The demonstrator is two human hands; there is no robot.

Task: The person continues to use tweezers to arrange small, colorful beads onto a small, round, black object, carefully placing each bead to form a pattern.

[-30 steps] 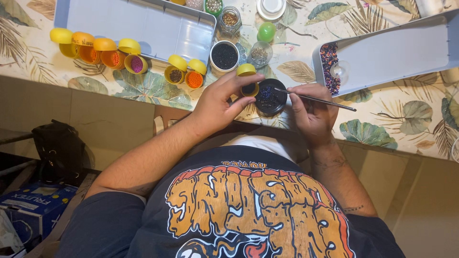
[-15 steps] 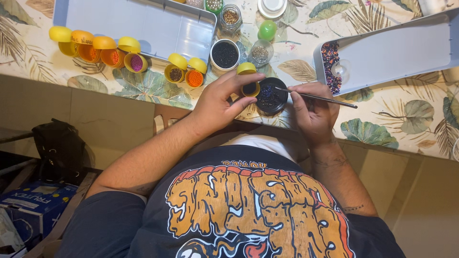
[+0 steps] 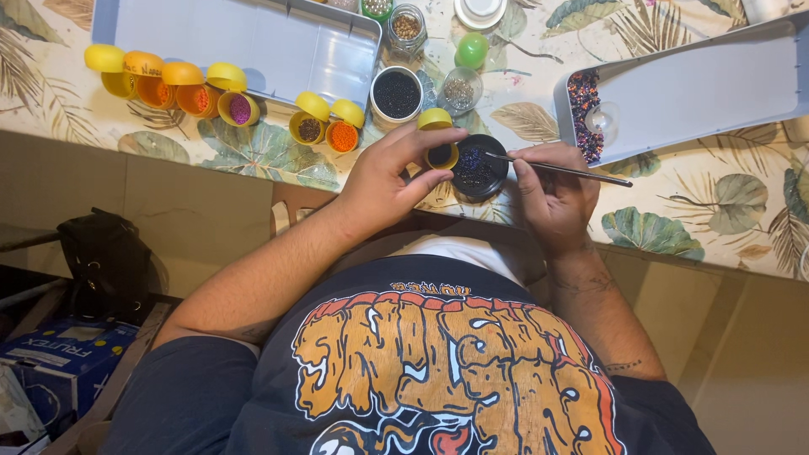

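Beads fill nearly every container on the leaf-patterned table (image 3: 691, 219). At the centre, the left hand (image 3: 383, 181) pinches a small yellow capsule (image 3: 440, 150) between thumb and fingertips, its open half showing dark contents, and it touches the black dish (image 3: 479, 167) just at its 3 o'clock side. That dish holds dark blue and black beads. The right hand (image 3: 552, 194) is closed around a thin needle-like tool (image 3: 560, 170), whose tip rests over the beads in the dish while its other end points toward 3 o'clock. Toward 10 o'clock from the dish stands a white-rimmed round pot (image 3: 397, 93) full of black beads, and beside it two open yellow capsules (image 3: 327, 128), one with brownish beads, one with orange. Further along at 9 to 10 o'clock sits a row of yellow and orange capsules (image 3: 168, 82), one holding purple beads. A grey tray (image 3: 253, 42) lies at 11 o'clock. At 12 o'clock are a small clear cup (image 3: 460, 89) of greyish beads, a green capsule (image 3: 472, 50) and a glass jar (image 3: 407, 25) of brownish beads. At 2 o'clock a second grey tray (image 3: 716, 84) has mixed dark beads heaped at its left end.
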